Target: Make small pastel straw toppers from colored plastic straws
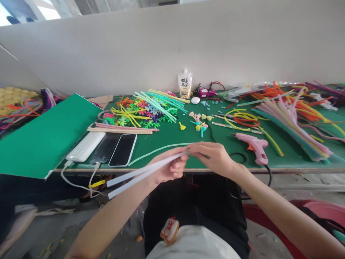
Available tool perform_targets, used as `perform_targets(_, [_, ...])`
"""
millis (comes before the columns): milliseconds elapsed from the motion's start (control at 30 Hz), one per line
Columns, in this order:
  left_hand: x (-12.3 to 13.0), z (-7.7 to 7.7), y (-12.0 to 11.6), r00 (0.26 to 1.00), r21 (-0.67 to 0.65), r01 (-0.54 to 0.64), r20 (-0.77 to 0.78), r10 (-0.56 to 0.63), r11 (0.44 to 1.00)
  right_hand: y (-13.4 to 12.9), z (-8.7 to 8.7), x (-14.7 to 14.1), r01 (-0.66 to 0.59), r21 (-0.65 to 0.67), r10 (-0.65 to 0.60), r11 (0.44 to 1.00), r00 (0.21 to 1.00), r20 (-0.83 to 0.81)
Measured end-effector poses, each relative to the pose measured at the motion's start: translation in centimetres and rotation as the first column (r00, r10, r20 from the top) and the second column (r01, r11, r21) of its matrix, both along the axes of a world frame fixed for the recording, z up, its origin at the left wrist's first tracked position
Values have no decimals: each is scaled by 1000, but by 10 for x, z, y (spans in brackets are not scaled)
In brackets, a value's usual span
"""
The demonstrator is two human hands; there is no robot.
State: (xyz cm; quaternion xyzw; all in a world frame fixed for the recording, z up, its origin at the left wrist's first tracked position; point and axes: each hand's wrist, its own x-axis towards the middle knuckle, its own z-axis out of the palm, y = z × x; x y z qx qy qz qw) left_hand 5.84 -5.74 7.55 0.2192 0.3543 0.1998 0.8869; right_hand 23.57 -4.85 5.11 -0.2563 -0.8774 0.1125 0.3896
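Two long white pipe cleaners [140,175] stick out to the lower left from my left hand [171,165], whose fingers are closed around them. My right hand [212,156] meets it at the table's front edge, thumb and fingertips pinched at the pipe cleaners' near ends. A small pale green bit shows between the fingertips; its exact shape is hidden. One pale green pipe cleaner [153,149] curves across the table behind my left hand and runs up to my right fingers. Whether it is gripped there, I cannot tell.
A pink glue gun [254,145] lies right of my hands, its cord over the edge. Phones [123,150] and a white power bank [85,146] lie left. Behind are colourful pipe-cleaner pieces [159,113], small bows [199,122], a pouch [185,86] and a pastel bundle [293,126].
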Motion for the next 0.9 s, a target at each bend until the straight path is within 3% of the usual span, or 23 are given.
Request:
perform_targets(67, [-2,-4,-1,999,83,14,-33,-11,996,-1,-2,-2,46,-31,-47,998,998,-31])
perform_targets(133, [-4,-8,-2,988,261,-12,-143,51,965,-3,-3,-3,106,-73,-111,992,991,-75])
perform_targets(200, [-5,-12,-3,943,518,-72,-242,227,852,-5,-3,-6,158,-138,-174,978,978,-115])
perform_targets(267, [-7,-14,-6,895,726,-84,-246,372,683,-6,-3,-8,181,-217,-214,959,966,-143])
perform_targets(333, [-8,-15,-8,887,835,-32,-229,400,550,-8,-2,-9,165,-300,-220,939,962,-159])
perform_targets(433, [-10,-16,-13,896,898,26,-216,388,440,-12,3,-12,111,-419,-207,901,960,-190])
perform_targets(533, [-11,-17,-18,900,915,79,-236,367,395,-19,10,-14,69,-489,-201,869,954,-223])
perform_targets(667, [-7,-18,-24,860,944,71,-222,460,321,-29,20,-18,40,-591,-235,806,938,-257])
perform_targets(800, [0,-14,-29,884,944,-52,-108,455,326,-36,24,-19,-78,-694,-252,715,898,-361])
perform_targets(900, [2,-11,-31,899,931,-105,-62,434,349,-38,24,-18,-148,-698,-245,701,869,-430])
